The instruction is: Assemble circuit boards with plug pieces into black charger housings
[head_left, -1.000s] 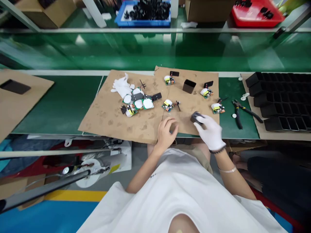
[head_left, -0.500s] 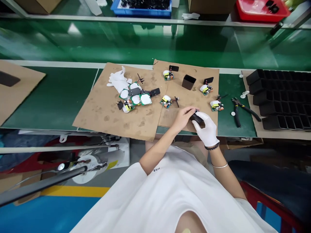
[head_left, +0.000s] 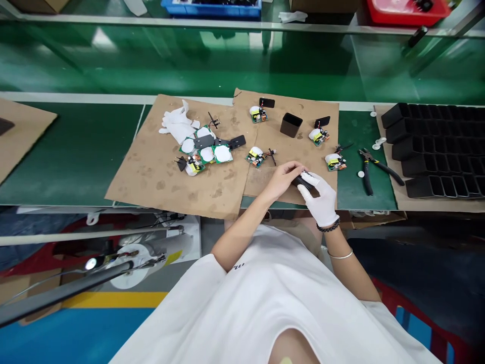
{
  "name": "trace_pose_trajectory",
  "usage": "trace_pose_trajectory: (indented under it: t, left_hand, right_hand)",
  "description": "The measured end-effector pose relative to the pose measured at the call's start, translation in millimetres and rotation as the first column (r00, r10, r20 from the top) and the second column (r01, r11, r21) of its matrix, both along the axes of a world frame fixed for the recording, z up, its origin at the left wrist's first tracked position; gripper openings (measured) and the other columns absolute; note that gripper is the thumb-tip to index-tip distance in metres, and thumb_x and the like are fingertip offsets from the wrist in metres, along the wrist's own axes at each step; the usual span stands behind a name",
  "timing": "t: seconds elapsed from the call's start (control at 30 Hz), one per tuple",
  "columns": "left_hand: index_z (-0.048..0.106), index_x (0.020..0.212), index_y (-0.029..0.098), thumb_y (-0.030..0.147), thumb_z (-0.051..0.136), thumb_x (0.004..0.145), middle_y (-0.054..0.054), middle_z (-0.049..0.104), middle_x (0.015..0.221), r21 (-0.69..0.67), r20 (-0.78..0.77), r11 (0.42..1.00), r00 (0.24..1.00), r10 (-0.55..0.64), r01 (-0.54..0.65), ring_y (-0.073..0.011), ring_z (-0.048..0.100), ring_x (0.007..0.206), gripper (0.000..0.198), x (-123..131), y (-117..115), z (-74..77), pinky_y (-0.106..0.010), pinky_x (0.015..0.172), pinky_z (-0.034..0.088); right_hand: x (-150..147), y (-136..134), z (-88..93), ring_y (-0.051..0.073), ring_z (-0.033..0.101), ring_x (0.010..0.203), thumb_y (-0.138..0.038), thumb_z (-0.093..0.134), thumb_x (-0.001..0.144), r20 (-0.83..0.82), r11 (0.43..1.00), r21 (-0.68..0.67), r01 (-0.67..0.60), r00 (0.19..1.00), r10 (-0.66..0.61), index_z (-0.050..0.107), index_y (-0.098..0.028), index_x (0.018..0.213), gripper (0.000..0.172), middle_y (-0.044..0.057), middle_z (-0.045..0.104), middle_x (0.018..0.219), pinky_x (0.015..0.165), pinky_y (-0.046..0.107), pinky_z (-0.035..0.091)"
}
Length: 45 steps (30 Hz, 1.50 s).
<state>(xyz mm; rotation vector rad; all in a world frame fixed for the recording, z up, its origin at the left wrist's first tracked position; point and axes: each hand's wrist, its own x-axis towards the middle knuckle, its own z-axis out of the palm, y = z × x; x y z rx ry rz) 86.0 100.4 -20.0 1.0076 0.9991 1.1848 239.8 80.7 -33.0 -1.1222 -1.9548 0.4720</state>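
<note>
Close to the table's front edge, my bare left hand (head_left: 285, 178) and my white-gloved right hand (head_left: 320, 198) grip a small black plastic case (head_left: 302, 183) from both sides. My fingers cover much of it, so its far end is hidden. Just beyond lie small circuit boards with yellow and white parts: one board (head_left: 256, 156) to the left, another (head_left: 335, 161) to the right, one (head_left: 319, 135) farther back. An open black box-shaped housing (head_left: 291, 125) stands behind my hands on the cardboard (head_left: 227, 187).
Black-handled cutters (head_left: 369, 169) lie to the right, beside rows of black housings (head_left: 435, 156). Several boards with white discs (head_left: 222, 153) are piled at left, near a white glove (head_left: 177, 122). A blue tray (head_left: 212, 10) and red tray (head_left: 407, 19) sit on the back shelf.
The view has shifted slightly. Both hands stay on the black case, which has turned a little between my fingers.
</note>
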Motion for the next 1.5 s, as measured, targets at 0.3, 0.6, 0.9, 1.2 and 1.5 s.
trace_pose_trajectory:
  t: [0.3, 0.6, 0.9, 1.2, 1.5]
  left_hand:
    - [0.069, 0.083, 0.015, 0.031, 0.059, 0.087, -0.002, 0.072, 0.086, 0.048, -0.076, 0.996, 0.995, -0.068, 0.072, -0.015, 0.063, 0.085, 0.019, -6.8, 3.3, 0.7, -0.026, 0.084, 0.047]
    - [0.065, 0.096, 0.018, 0.047, 0.047, 0.097, -0.008, 0.068, 0.102, 0.281, -0.334, 0.947, 0.909, 0.249, -0.156, -0.0183, 0.063, 0.099, 0.034, -1.9, -17.0, -2.1, -0.028, 0.09, 0.049]
    - [0.061, 0.089, 0.019, 0.044, 0.051, 0.094, -0.005, 0.068, 0.089, 0.188, -0.163, 0.923, 0.917, 0.365, -0.334, -0.0164, 0.066, 0.088, 0.028, -6.5, -17.5, -11.7, -0.028, 0.083, 0.052]
    - [0.065, 0.107, 0.018, 0.017, 0.056, 0.084, -0.01, 0.066, 0.119, 0.31, -0.313, 0.944, 0.925, 0.215, -0.114, -0.0186, 0.062, 0.112, 0.025, -4.4, -24.8, -9.0, -0.031, 0.1, 0.049]
    - [0.066, 0.1, 0.017, 0.019, 0.057, 0.085, -0.008, 0.072, 0.102, 0.196, -0.153, 0.964, 0.965, 0.211, -0.179, -0.0178, 0.067, 0.098, 0.017, -6.5, -19.0, -17.4, -0.031, 0.092, 0.052]
  right_hand:
    - [-0.7, -6.9, 2.9, 0.024, 0.067, 0.116, -0.027, 0.062, 0.091, 0.075, 0.986, 0.161, 0.031, 0.996, -0.044, 0.068, -0.026, 0.121, 0.03, 0.009, 0.068, 0.128, 0.101, 0.04, 0.056]
    - [6.6, 4.0, 15.1, 0.024, 0.073, 0.096, -0.033, 0.063, 0.09, 0.153, 0.993, 0.113, -0.038, 0.988, 0.021, 0.072, -0.023, 0.105, 0.02, 0.009, 0.075, 0.107, 0.089, 0.039, 0.06]
    - [2.6, -5.6, -1.7, 0.025, 0.073, 0.098, -0.033, 0.06, 0.092, 0.068, 0.98, 0.154, 0.13, 0.988, -0.142, 0.07, -0.022, 0.103, 0.018, 0.011, 0.074, 0.107, 0.089, 0.039, 0.061]
    - [2.7, -6.1, -8.2, 0.024, 0.068, 0.111, -0.029, 0.063, 0.089, -0.062, 0.995, 0.001, 0.102, 0.993, -0.101, 0.069, -0.022, 0.114, 0.027, 0.01, 0.072, 0.119, 0.099, 0.041, 0.057]
    - [-9.8, -23.1, 48.2, 0.016, 0.068, 0.112, -0.027, 0.058, 0.09, -0.754, 0.593, -0.646, -0.482, 0.28, -0.594, 0.069, -0.021, 0.103, 0.018, 0.002, 0.074, 0.115, 0.103, 0.035, 0.056]
